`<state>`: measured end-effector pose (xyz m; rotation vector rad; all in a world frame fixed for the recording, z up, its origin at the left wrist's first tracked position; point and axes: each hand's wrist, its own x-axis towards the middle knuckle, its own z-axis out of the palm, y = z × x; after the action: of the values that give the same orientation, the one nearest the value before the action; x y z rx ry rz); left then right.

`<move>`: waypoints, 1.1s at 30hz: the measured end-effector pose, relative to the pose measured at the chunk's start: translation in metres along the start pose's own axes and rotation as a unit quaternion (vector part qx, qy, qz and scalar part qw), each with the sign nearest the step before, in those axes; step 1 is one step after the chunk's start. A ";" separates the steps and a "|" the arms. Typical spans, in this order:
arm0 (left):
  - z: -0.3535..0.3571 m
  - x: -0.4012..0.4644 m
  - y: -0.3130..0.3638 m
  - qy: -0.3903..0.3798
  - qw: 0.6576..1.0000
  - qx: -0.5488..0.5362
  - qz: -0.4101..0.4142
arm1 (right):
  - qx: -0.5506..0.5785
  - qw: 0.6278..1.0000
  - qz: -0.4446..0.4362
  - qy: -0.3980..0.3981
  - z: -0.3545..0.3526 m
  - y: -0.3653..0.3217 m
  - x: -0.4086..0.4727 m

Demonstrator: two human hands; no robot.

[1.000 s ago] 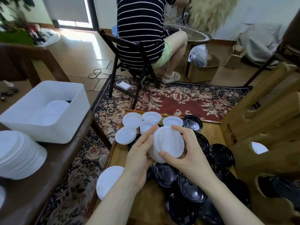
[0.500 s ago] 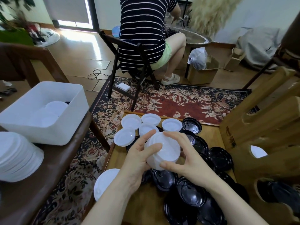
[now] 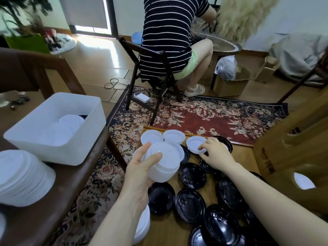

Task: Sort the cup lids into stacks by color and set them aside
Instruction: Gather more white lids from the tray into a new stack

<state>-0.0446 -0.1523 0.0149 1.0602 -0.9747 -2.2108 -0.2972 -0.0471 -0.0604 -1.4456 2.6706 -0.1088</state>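
Wooden tray (image 3: pixel 243 154) of lids, floral rug (image 3: pixel 209 112) (tiled floor beyond)

White lids (image 3: pixel 164 161): matt plastic. Black lids (image 3: pixel 192 175): glossy plastic, reflective. Desk (image 3: pixel 243 157): smooth wood. Bin (image 3: pixel 53 148): plastic, probably translucent. Rug (image 3: pixel 213 116): woven cloth. Floor (image 3: pixel 99 57): glossy.

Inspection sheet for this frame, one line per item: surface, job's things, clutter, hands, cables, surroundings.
Surface: low wooden table, lids spread across it.
Job's things: white lid stack held up; loose white lid; black lids scattered.
Clutter: white bin on side bench.
Hands: left hand grips the stack; right hand touches the loose white lid.
Cables: black cord on floor.
Surroundings: patterned rug; seated person.
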 end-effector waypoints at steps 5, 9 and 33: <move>-0.002 0.002 -0.001 0.018 1.000 0.005 -0.013 | -0.088 0.995 -0.027 0.026 0.018 0.003 0.007; -0.004 0.002 0.002 0.018 1.000 0.014 -0.005 | 0.017 0.996 0.009 0.086 0.008 -0.003 -0.004; 0.015 -0.022 -0.013 -0.046 0.999 0.023 -0.008 | 0.827 0.531 0.170 0.074 -0.078 -0.104 -0.127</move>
<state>-0.0462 -0.1236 0.0217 0.9971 -1.0657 -2.2764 -0.1518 0.0039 0.0357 -0.1493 1.3414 -1.9862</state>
